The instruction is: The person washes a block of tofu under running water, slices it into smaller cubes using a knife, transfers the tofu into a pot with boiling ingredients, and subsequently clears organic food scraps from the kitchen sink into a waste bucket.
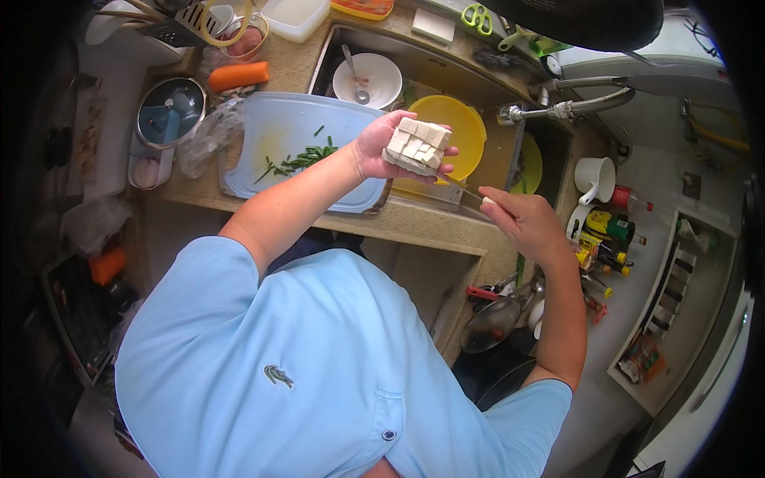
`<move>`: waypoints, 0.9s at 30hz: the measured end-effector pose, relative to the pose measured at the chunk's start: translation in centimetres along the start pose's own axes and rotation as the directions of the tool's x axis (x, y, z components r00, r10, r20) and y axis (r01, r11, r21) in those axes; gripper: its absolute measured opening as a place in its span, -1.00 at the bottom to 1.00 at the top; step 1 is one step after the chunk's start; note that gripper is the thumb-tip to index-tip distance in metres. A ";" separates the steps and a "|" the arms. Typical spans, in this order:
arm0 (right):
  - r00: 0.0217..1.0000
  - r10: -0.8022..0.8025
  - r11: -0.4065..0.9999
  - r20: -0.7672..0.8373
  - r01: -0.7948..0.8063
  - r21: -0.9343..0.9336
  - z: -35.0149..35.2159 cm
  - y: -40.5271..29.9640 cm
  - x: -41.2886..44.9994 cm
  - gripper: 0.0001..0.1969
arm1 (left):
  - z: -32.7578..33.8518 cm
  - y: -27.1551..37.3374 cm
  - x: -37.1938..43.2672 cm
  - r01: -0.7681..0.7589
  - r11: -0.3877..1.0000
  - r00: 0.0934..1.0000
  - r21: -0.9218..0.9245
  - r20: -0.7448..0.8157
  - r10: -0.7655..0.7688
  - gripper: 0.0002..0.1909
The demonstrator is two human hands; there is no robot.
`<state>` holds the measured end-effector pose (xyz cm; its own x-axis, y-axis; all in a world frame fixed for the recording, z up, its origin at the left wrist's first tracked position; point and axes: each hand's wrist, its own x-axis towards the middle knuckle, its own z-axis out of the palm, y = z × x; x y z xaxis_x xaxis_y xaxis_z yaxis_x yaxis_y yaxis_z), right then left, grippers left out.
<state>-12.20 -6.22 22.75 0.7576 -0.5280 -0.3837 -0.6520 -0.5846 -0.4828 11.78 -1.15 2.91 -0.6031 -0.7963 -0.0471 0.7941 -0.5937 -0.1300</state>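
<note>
A block of white tofu [418, 142], cut into cubes on top, rests on the upturned palm of my left hand [385, 146], over the near side of the sink. My right hand [520, 221], to the right, grips a knife by its handle. The thin knife blade [457, 184] points up and left, its tip at the tofu's lower edge; whether it touches the tofu I cannot tell. Behind the tofu a yellow plastic basin [463, 131] sits in the sink. Cut green stalks [302, 158] lie on the light blue cutting board [287, 113] at the left.
A white bowl with a spoon [382, 71] stands in the steel sink [460, 69], below the faucet's level at left. The faucet [520, 115] reaches in from the right. A carrot [239, 76] and a glass-lidded pot [171, 113] are left. Bottles [609, 226] and a strainer [493, 322] stand right.
</note>
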 end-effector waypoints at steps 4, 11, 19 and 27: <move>1.000 -0.012 1.000 -0.007 0.012 0.019 0.2 -0.3 0.4 -0.71 | -0.4 0.4 -0.4 0.002 1.000 1.000 0.001 0.026 -0.002 -0.40; 0.999 0.020 0.998 -0.028 -0.018 0.057 0.5 -0.7 0.7 -0.71 | -1.2 0.4 -0.9 0.025 0.999 0.999 -0.021 0.022 -0.025 -0.41; 0.945 -0.218 0.932 -0.243 0.128 -0.339 4.1 0.2 0.5 -0.67 | -0.3 0.1 -2.0 -0.062 0.998 0.996 -0.028 -0.066 0.060 -0.43; 0.888 -0.281 0.916 -0.363 0.135 -0.379 6.0 1.5 0.4 -0.62 | -1.6 1.2 -3.0 -0.091 0.993 0.995 -0.076 -0.058 0.086 -0.43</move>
<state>-12.66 -3.61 17.11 0.8451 -0.5285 0.0807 -0.5065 -0.8398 -0.1955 14.43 0.65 1.28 -0.5356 -0.8366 -0.1154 0.8375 -0.5086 -0.1999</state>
